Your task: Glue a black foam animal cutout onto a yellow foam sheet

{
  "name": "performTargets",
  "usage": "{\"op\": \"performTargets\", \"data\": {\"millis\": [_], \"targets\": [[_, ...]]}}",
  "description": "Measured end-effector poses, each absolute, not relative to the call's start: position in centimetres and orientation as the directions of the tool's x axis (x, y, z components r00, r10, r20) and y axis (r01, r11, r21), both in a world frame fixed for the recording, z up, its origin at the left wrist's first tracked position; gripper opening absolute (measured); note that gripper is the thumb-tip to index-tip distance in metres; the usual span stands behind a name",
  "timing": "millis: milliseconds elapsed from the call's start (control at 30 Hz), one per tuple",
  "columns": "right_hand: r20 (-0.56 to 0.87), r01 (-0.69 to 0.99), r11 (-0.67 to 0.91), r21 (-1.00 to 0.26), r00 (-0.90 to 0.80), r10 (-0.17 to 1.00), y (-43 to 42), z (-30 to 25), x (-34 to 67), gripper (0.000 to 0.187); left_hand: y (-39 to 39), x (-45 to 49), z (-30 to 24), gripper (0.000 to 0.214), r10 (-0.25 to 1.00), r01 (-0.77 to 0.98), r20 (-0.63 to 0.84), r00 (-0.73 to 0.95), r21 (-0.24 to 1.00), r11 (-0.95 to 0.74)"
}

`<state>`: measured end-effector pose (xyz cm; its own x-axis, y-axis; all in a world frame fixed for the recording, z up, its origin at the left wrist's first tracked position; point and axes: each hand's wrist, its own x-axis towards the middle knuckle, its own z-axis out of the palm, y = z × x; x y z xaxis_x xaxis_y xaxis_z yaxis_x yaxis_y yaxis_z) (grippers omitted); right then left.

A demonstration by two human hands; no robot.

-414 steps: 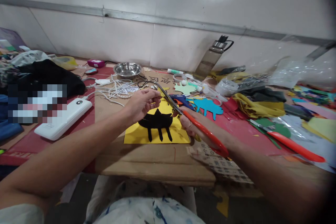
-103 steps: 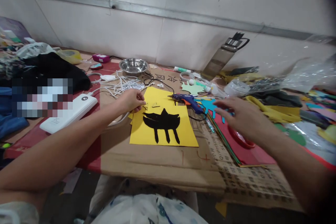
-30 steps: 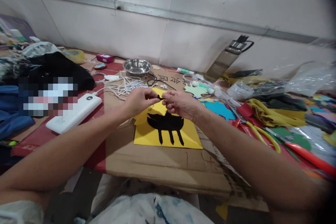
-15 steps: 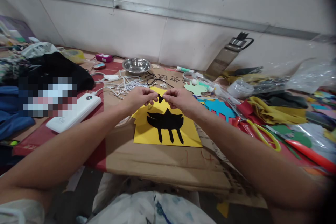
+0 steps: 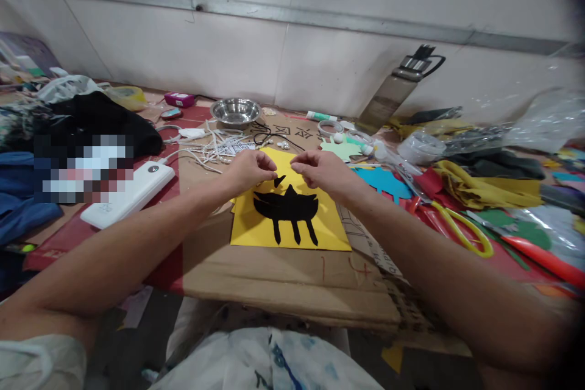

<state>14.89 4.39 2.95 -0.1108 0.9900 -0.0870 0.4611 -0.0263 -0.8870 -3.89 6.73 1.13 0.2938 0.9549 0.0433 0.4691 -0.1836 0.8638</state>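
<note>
My left hand [image 5: 253, 172] is closed in a pinch, with a small pointed black paper piece [image 5: 280, 181] at its fingertips. Opposite it, my right hand [image 5: 319, 172] has its fingers drawn together, a short gap away from the piece; nothing shows in them. Both hands hover over a yellow paper sheet [image 5: 333, 233]. On that sheet lies a larger black paper cutout [image 5: 287, 206], a curved body with a pointed top and three legs hanging down. The small piece is just above this cutout.
Left of the sheet lies a white power bank [image 5: 128, 195] with a cable. Behind are a metal bowl [image 5: 236, 112], white cords and glue sticks. A tilted bottle [image 5: 397, 91] leans at the wall. Yellow-handled scissors [image 5: 466, 234] and a red-handled tool [image 5: 543, 259] lie right.
My hands have moved slightly apart. The small black piece, earlier between both hands' fingertips, is now at the left fingertips only, lower and turned.
</note>
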Motion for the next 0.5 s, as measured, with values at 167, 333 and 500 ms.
{"op": "performTargets", "data": {"millis": [167, 333, 500], "targets": [[-0.052, 0.466, -0.002, -0.885, -0.094, 0.994, 2.5, 2.8, 17.3, 0.011, 6.2, -3.1, 1.4, 0.009, 0.957, 0.510, 0.024, 0.290, 0.842, -0.176], [-0.014, 0.500, 0.035, -0.865, -0.094, 0.995, 1.8, 1.5, 18.5, 0.019, 6.1, -2.3, 1.0, 0.007, 0.965, 0.553, -0.013, 0.263, 0.821, -0.140], [-0.023, 0.514, 0.049, -0.857, -0.132, 0.991, 1.4, 1.3, 18.4, 0.022, 6.2, -2.0, 0.8, 0.007, 0.964, 0.605, -0.048, 0.261, 0.786, -0.125]]}}
